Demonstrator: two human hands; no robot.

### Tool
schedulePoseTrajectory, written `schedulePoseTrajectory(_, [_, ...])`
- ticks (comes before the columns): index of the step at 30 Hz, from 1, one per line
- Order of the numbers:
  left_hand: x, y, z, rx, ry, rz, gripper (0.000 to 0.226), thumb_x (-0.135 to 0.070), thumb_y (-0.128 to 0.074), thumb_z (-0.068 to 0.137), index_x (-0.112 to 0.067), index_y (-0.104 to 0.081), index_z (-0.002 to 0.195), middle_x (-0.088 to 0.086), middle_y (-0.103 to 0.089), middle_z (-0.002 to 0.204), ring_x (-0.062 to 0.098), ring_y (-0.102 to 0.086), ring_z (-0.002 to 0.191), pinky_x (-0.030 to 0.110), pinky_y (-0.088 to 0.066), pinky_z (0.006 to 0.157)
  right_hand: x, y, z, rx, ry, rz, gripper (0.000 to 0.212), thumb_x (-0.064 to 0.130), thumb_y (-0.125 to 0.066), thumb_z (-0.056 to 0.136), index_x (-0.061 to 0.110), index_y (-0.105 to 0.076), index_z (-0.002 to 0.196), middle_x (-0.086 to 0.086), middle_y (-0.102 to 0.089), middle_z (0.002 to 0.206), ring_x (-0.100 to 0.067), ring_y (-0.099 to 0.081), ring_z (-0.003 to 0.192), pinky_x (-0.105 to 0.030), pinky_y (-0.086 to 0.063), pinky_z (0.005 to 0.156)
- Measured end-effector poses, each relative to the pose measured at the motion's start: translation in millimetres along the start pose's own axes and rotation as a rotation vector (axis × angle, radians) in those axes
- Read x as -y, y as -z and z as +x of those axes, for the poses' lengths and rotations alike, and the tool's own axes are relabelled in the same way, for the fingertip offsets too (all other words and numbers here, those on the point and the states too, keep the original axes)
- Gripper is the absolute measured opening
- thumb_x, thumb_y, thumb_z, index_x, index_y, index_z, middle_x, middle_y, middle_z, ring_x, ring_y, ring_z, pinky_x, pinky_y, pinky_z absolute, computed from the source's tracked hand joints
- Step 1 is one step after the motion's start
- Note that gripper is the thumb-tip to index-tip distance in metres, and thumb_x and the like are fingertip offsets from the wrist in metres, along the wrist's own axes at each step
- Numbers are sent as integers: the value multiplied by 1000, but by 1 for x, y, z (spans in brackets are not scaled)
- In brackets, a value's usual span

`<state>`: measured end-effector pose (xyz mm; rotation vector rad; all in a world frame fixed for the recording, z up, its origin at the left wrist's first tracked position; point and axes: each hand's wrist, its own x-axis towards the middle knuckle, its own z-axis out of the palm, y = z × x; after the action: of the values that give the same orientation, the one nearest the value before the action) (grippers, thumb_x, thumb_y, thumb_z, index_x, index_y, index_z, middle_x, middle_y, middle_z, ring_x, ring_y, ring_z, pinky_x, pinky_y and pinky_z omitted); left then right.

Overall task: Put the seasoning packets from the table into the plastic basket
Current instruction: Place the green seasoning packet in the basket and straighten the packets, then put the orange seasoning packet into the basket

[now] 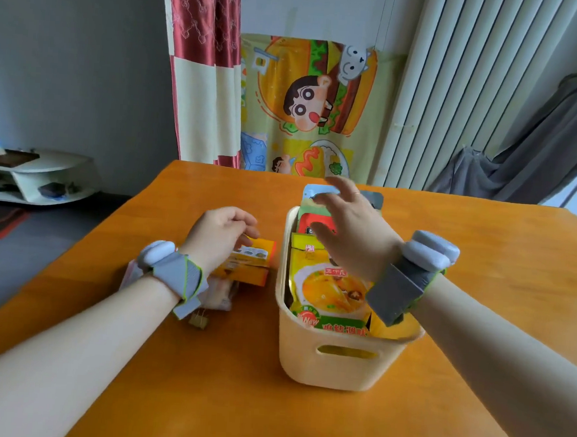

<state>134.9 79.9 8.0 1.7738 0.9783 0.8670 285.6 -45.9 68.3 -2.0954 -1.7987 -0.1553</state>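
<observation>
**Seasoning packets: a few left beside the basket, left hand on the stack**

Seasoning packets not yet stowed lie in a small pile on the tabletop, just left of the plastic basket. My left hand sits right on top of that pile, its fingers curled down onto the uppermost orange packet; I read that as a pinch on its far edge, though the fingertips are partly hidden. The packet's long axis runs left to right, pointing toward the basket wall, so in my judgement the coming move is a short lift and a carry to the right over the rim.

My right hand hovers above the far half of the basket with fingers spread wide, holding nothing. It is over the packets already stowed, well clear of the pile, so the left hand is plainly the nearer one.

Counting: one basket; in the pile I make out two orange packets stacked, plus a paler one under my wrist. Inside the basket I can tell at least four packets standing or leaning, the big yellow soup pouch nearest me. A small binder clip lies by my left wrist.
</observation>
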Motion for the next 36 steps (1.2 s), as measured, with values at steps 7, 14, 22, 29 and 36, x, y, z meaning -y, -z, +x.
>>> schedulePoseTrajectory(7, [53, 56, -50, -151, -42, 522, 19, -10, -50, 84, -13, -67, 91, 10, -72, 94, 28, -64, 86, 31, -48, 80, 90, -30, -29, 207, 275, -179, 29, 23, -37, 95, 12, -53, 116, -7, -52, 127, -30, -49, 117, -35, -40, 90])
schedulePoseTrajectory(14, [82, 73, -74, 27, -61, 595, 27, -8, -51, 88, -7, -60, 113, 12, -60, 120, 25, -55, 110, 20, -35, 85, 126, -94, -35, 528, 3, -96, 34, 11, -38, 92, 1, -48, 122, -19, -42, 133, -37, -40, 122, -43, -37, 94])
schedulePoseTrajectory(22, [86, 74, -84, 43, -85, 549, 27, -10, -49, 89, -10, -60, 114, 8, -58, 122, 22, -54, 112, 28, -42, 93, 99, -143, -10, 430, -143, -77, 41, 23, -35, 95, 13, -36, 135, -12, -10, 157, -31, -14, 143, -48, -17, 113])
schedulePoseTrajectory(29, [85, 74, -80, 109, -34, 594, 27, -16, -50, 89, -14, -58, 114, 5, -58, 121, 21, -53, 111, 31, -43, 95, 104, -167, 6, 304, -164, -28, 21, 25, -40, 91, 24, -41, 112, -7, -16, 155, -36, -28, 132, -50, -35, 101])
schedulePoseTrajectory(36, [79, 74, -79, 100, -53, 535, 29, -15, -49, 90, -12, -56, 118, 7, -58, 121, 18, -54, 107, 27, -43, 91, 105, -168, 8, 315, -154, -115, 46, 18, -37, 88, 17, -32, 133, -4, -21, 150, -33, -22, 134, -45, -25, 106])
